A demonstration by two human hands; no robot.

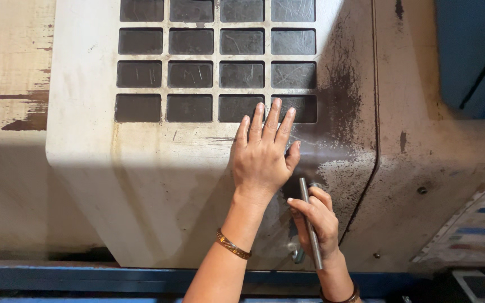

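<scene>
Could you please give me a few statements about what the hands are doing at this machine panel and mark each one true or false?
1. The left hand lies flat on the cream machine door. True.
2. The right hand holds a slim metal rod. True.
3. The left hand's fingers grip the rod. False: they are spread open, tips at the bottom row of the dark window grid.
4. Both wrists are bare. False: the left wrist wears a gold bangle, the right a dark band.
5. The door's right side shows dark grime. True.
</scene>
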